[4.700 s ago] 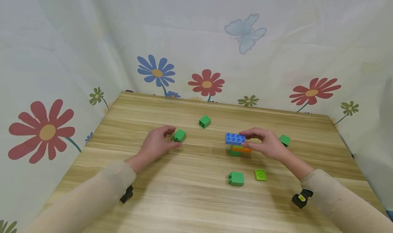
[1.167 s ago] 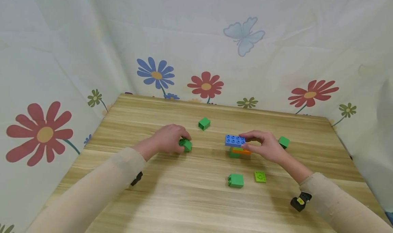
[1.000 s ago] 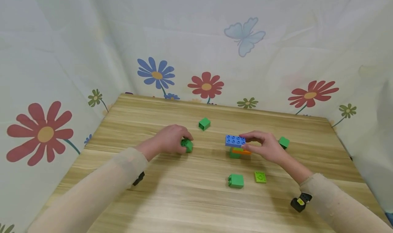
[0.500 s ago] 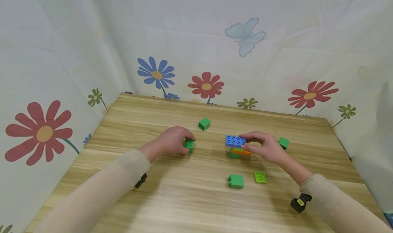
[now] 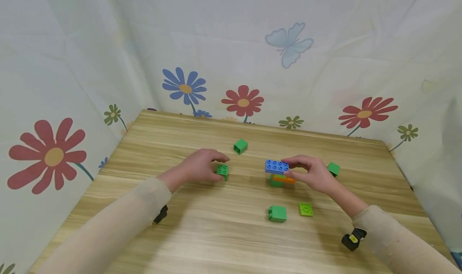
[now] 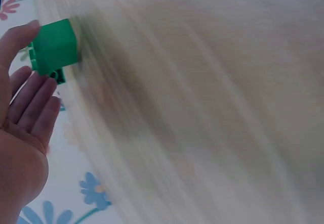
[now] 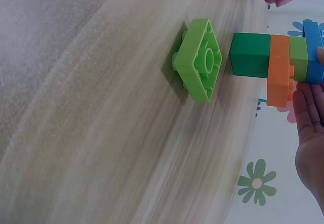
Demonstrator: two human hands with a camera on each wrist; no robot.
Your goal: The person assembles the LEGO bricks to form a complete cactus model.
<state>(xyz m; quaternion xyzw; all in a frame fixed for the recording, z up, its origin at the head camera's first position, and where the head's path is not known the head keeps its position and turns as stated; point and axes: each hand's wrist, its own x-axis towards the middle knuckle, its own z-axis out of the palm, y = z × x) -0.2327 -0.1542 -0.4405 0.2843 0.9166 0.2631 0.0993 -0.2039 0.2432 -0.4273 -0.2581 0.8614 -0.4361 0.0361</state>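
Note:
My right hand (image 5: 315,173) pinches the right end of a blue eight-stud toy brick (image 5: 276,167). That brick tops a stack; in the right wrist view a light green brick (image 7: 298,57), an orange brick (image 7: 278,75) and a dark green brick (image 7: 249,55) show beneath it. Farther left, a green four-stud brick (image 5: 222,171) stands on the table, studs up. My left hand (image 5: 197,165) is around it, thumb and fingers spread apart on either side. In the left wrist view the fingers look fairly straight beside this green brick (image 6: 55,44).
More green bricks lie on the wooden table (image 5: 202,234): one at the back (image 5: 240,146), one lying on its side in front (image 5: 277,214), and one behind the right hand (image 5: 333,169). A flat lime plate (image 5: 305,209) lies underside up. A flowered cloth (image 5: 223,37) hangs behind.
My left hand has shifted the green brick rightward and nearer, turning its studs up; its fingers have since spread away from the brick. The right hand has stayed on the blue brick.

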